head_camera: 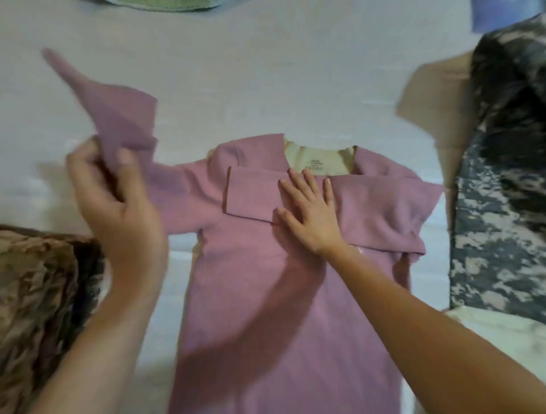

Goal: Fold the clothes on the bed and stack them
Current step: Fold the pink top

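The pink shirt is soft and floppy. The left hand holds its sleeve; the right hand presses flat, fingers wide.

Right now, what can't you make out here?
Head view only.
- Neck label: print too small, blurred.
- Pink shirt hem: cut off by bottom edge.
- Left hand: fingertips motion-blurred, partly hidden by the sleeve.
- Green cloth: cut off by top edge.
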The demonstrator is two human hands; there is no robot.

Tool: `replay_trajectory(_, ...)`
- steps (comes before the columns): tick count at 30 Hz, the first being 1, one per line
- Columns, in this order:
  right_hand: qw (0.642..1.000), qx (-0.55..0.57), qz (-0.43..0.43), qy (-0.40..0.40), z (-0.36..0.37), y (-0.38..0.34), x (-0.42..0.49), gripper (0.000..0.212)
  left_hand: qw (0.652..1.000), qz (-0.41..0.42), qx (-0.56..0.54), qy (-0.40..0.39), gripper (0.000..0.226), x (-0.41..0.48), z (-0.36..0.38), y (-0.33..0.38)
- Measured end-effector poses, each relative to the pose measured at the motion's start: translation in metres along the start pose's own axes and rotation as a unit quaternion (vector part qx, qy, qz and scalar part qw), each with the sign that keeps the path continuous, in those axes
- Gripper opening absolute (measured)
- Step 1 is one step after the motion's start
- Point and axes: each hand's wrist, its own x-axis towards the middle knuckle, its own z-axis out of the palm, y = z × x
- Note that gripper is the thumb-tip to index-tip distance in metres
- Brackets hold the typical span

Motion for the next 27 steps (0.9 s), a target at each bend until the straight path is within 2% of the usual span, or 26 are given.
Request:
replay_trajectory(1,0.986,0.156,0.057,0.030,-0.016,0.000,-0.005,0.033,0.993,0.025,-0.007,-0.117,0.023,-0.022,0.009,0.011)
replay_trajectory(2,0.942,0.294,0.134,0.094,-0.032,0.004,-0.015,0.030,0.961,0.074,0.015,-0.266,0.031,-0.046,0.019,0.019)
replay_trajectory(3,0.877,0.392,0.219,0.170,-0.048,0.011,-0.028,0.032,0.903,0.122,0.071,-0.407,0.039,-0.078,0.030,0.024)
replay_trajectory(4,0.807,0.463,0.300,0.211,-0.062,0.021,-0.042,0.031,0.853,0.158,0.096,-0.487,0.044,-0.104,0.035,0.028)
replay_trajectory(5,0.742,0.522,0.366,0.208,-0.074,0.031,-0.057,0.032,0.830,0.180,0.119,-0.514,0.046,-0.121,0.037,0.023)
replay_trajectory(6,0.699,0.562,0.407,0.174,-0.081,0.041,-0.070,0.038,0.831,0.192,0.147,-0.501,0.046,-0.126,0.035,0.016)
replay_trajectory(7,0.681,0.580,0.430,0.123,-0.086,0.047,-0.080,0.046,0.841,0.190,0.177,-0.473,0.045,-0.125,0.031,0.005)
replay_trajectory(9,0.683,0.577,0.445,0.057,-0.088,0.052,-0.086,0.048,0.867,0.139,0.248,-0.410,0.045,-0.116,0.020,-0.016)
replay_trajectory(10,0.696,0.567,0.439,0.045,-0.087,0.050,-0.083,0.046,0.871,0.112,0.288,-0.382,0.046,-0.111,0.015,-0.026)
replay_trajectory(13,0.742,0.529,0.410,0.042,-0.087,0.036,-0.069,0.031,0.854,0.060,0.352,-0.379,0.051,-0.097,0.005,-0.049)
replay_trajectory(16,0.773,0.492,0.393,0.074,-0.088,0.032,-0.051,0.010,0.822,0.093,0.384,-0.410,0.053,-0.097,0.001,-0.058)
replay_trajectory(17,0.776,0.500,0.374,0.083,-0.092,0.033,-0.048,0.010,0.818,0.100,0.385,-0.416,0.053,-0.098,0.001,-0.058)
replay_trajectory(18,0.779,0.516,0.346,0.081,-0.097,0.039,-0.049,0.023,0.818,0.104,0.385,-0.415,0.052,-0.099,0.002,-0.059)
replay_trajectory(20,0.772,0.550,0.313,0.062,-0.107,0.052,-0.061,0.040,0.824,0.102,0.385,-0.403,0.052,-0.101,0.003,-0.060)
replay_trajectory(21,0.761,0.557,0.326,0.067,-0.110,0.061,-0.068,0.042,0.827,0.100,0.387,-0.396,0.052,-0.102,0.004,-0.060)
replay_trajectory(23,0.720,0.569,0.386,0.088,-0.115,0.077,-0.082,0.031,0.828,0.100,0.390,-0.392,0.053,-0.107,0.004,-0.061)
replay_trajectory(25,0.685,0.576,0.434,0.104,-0.117,0.083,-0.084,0.010,0.825,0.096,0.393,-0.394,0.055,-0.109,0.005,-0.063)
replay_trajectory(26,0.695,0.552,0.450,0.098,-0.115,0.081,-0.083,0.017,0.825,0.094,0.393,-0.395,0.055,-0.109,0.005,-0.063)
replay_trajectory(27,0.724,0.506,0.459,0.090,-0.109,0.079,-0.081,0.034,0.824,0.091,0.394,-0.398,0.055,-0.108,0.006,-0.064)
